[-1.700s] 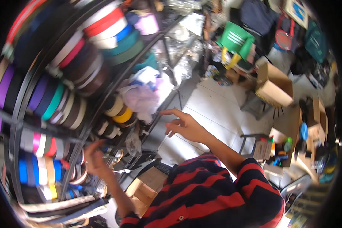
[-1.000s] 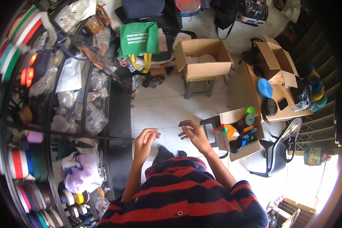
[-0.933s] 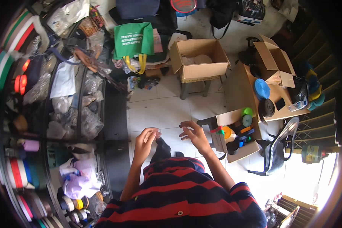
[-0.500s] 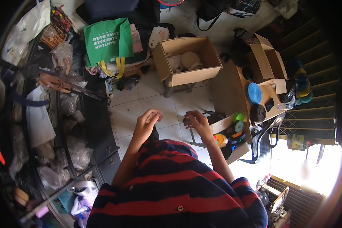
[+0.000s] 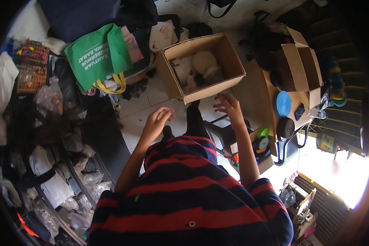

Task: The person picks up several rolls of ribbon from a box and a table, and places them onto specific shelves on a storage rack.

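Note:
My left hand (image 5: 158,120) is in the air over the tiled floor, fingers loosely curled and parted, and I see nothing in it. My right hand (image 5: 228,107) reaches farther forward, fingers spread, with nothing held. It is nearest to the front right edge of an open cardboard box (image 5: 201,93), and I cannot tell whether it touches the box. Inside the box lie a cream-coloured roll (image 5: 205,61), some whitish pieces and a small dark item. One of my feet, in dark clothing, shows just in front of the box.
A green bag (image 5: 96,57) with yellow handles stands at the far left. Shelves of plastic-wrapped goods (image 5: 86,176) line the left side. At the right, a wooden table (image 5: 270,98) bears a blue roll (image 5: 282,104), a black roll (image 5: 285,127) and another open carton (image 5: 295,67). Coloured rolls (image 5: 263,142) fill a low box.
My right hand has moved forward and right, toward the cardboard box, with its fingers spreading. My left hand has risen slightly. A leg has stepped forward, and the box appears closer.

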Action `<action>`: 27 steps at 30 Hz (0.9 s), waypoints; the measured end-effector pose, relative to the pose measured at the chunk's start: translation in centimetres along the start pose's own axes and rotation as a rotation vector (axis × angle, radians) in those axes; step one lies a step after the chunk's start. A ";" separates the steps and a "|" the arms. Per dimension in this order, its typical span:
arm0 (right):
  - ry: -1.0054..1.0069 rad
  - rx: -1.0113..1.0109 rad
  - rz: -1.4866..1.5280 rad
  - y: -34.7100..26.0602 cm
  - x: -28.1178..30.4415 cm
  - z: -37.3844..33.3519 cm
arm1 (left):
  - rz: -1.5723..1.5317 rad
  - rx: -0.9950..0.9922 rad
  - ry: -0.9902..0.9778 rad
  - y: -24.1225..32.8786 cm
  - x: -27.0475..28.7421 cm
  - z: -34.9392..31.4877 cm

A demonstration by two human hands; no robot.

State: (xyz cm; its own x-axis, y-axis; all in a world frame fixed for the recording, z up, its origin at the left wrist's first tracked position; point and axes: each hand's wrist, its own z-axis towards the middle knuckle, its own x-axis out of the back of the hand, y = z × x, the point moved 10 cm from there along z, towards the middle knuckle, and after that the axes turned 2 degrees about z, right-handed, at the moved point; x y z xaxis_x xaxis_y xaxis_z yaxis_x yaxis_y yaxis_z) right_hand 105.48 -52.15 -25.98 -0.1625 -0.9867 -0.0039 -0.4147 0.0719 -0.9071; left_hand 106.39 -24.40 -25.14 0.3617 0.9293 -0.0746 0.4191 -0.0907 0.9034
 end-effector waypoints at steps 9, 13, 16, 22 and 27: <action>-0.028 -0.065 -0.649 5.8 6.3 28.3 | -0.041 0.166 0.230 -5.1 -2.9 12.3; -0.038 -0.118 -0.808 15.7 8.7 37.6 | -0.187 0.285 0.273 -8.6 -6.8 21.1; -0.082 -0.241 -0.816 22.3 10.6 40.7 | -0.002 0.247 0.291 -11.6 -8.1 30.2; -0.003 -0.232 -0.451 23.0 9.5 41.2 | 0.305 0.181 0.487 -22.6 -5.2 42.0; 0.102 -0.086 -0.639 21.8 10.2 41.1 | 0.502 0.329 0.482 -22.4 -6.1 44.4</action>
State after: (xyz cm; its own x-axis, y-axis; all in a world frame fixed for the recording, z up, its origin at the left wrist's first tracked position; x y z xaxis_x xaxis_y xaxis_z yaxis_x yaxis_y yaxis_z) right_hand 131.60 -66.66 -63.04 0.0579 -0.8202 0.5691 -0.5273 -0.5092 -0.6802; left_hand 131.75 -43.93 -63.69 0.2028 0.7953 0.5713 0.5537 -0.5744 0.6030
